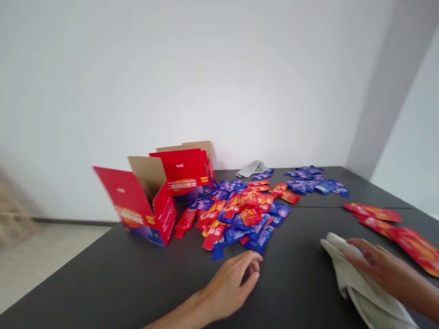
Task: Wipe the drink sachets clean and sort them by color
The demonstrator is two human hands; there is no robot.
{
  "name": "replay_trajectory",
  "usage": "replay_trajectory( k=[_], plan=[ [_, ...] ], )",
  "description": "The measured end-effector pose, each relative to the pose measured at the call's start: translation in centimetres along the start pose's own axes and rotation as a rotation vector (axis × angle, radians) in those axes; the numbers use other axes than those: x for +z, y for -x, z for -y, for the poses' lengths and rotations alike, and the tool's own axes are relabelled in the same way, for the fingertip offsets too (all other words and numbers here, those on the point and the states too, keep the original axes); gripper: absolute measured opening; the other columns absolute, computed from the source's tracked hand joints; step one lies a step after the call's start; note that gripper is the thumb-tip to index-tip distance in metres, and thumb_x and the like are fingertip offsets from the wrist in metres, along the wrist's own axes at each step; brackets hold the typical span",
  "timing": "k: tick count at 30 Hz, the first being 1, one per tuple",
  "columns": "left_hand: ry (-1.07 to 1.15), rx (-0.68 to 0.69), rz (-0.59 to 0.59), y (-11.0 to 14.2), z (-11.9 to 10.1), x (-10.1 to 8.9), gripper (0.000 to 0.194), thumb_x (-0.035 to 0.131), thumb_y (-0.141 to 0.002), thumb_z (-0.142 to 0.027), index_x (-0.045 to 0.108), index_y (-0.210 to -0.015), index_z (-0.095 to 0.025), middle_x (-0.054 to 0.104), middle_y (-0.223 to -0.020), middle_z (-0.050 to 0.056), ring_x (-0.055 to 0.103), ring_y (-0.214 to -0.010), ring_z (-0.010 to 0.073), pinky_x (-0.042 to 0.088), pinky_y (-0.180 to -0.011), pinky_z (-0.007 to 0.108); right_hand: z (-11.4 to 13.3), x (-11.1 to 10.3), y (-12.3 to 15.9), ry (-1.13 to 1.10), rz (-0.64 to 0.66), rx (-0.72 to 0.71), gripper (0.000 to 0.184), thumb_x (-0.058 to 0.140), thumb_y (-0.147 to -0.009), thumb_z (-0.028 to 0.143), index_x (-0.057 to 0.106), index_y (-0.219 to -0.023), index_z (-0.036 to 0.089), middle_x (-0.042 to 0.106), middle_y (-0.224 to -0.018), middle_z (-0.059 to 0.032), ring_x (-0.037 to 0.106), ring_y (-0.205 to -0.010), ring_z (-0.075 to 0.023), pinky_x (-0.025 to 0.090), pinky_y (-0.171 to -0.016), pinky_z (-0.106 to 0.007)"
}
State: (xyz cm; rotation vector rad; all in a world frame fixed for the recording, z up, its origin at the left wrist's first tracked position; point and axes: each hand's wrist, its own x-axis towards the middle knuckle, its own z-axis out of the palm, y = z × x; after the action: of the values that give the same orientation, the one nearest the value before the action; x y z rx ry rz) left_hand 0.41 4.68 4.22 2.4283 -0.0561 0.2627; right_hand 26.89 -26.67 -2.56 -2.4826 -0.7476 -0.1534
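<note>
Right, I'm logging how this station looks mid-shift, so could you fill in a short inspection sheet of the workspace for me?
Surface: dark table, with a seam crossing it.
Job's things: pale cloth under the right hand; mixed pile of red and blue packets beyond the left hand.
Clutter: open red boxes on the left; second cloth near the far edge; blue packets farther right; red packets by the right edge.
Hands: left hand, fingers curled, nothing seen in it; right hand on the pale cloth, too blurred to tell how firmly it grips.
Cables: nothing seen.
Surroundings: white wall behind; pale floor at left.
</note>
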Motion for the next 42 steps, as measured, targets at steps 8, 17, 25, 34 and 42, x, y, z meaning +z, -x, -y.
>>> replay_trajectory(
  k=[8, 17, 25, 34, 42],
  plan=[
    [0.006, 0.102, 0.024, -1.7, 1.9, 2.5, 0.022, 0.044, -0.095, -0.029, 0.05, -0.116, -0.027, 0.062, -0.107, 0.002, 0.06, -0.102, 0.0153, 0.045, -0.092, 0.025, -4.8, -5.5, -1.5, 0.385, -0.142, 0.499, 0.07, 0.038, -0.086, 0.056, 0.046, -0.132, 0.004, 0.052, -0.12, -0.035, 0.051, -0.114, -0.0427, 0.041, -0.077, -0.047],
    [0.029, 0.028, -0.09, -1.9, 4.3, 2.9, 0.026, 0.052, -0.091, -0.035, 0.053, -0.117, -0.029, 0.066, -0.109, 0.001, 0.062, -0.104, 0.0186, 0.046, -0.095, 0.028, -5.3, -6.5, -1.3, 0.354, -0.091, 0.439, 0.039, 0.034, -0.093, 0.025, 0.067, -0.101, 0.008, 0.068, -0.096, -0.023, 0.066, -0.083, -0.0249, 0.043, -0.067, -0.03],
    [0.477, -0.108, 0.039, -2.1, 3.1, 2.6, 0.034, 0.048, -0.092, -0.045, 0.053, -0.119, -0.025, 0.062, -0.114, 0.007, 0.059, -0.105, 0.0216, 0.045, -0.094, 0.033, 8.3, -5.8, 3.2, -0.047, -0.22, -0.187, 0.032, 0.043, -0.094, 0.033, 0.065, -0.116, 0.029, 0.065, -0.119, -0.0053, 0.058, -0.111, -0.0221, 0.046, -0.093, -0.037],
    [1.084, -0.274, 0.361, -1.3, -0.5, 0.6, 0.042, 0.069, -0.081, -0.041, 0.057, -0.114, -0.02, 0.064, -0.103, 0.004, 0.062, -0.095, 0.0172, 0.045, -0.086, 0.028, 21.2, 1.5, 8.3, -0.113, -0.121, -0.606, 0.043, 0.051, -0.085, 0.013, 0.062, -0.119, 0.037, 0.06, -0.124, -0.0017, 0.053, -0.114, -0.0221, 0.044, -0.099, -0.047],
    [1.126, -0.298, 0.324, -0.7, 0.1, 0.7, 0.05, 0.08, -0.068, -0.023, 0.055, -0.111, -0.018, 0.066, -0.103, 0.004, 0.062, -0.087, 0.0133, 0.046, -0.078, 0.023, 21.1, 2.6, 8.2, -0.111, -0.01, -0.393, 0.068, 0.058, -0.071, 0.015, 0.044, -0.136, 0.028, 0.038, -0.142, -0.0077, 0.028, -0.134, -0.0303, 0.037, -0.106, -0.05]
  ],
)
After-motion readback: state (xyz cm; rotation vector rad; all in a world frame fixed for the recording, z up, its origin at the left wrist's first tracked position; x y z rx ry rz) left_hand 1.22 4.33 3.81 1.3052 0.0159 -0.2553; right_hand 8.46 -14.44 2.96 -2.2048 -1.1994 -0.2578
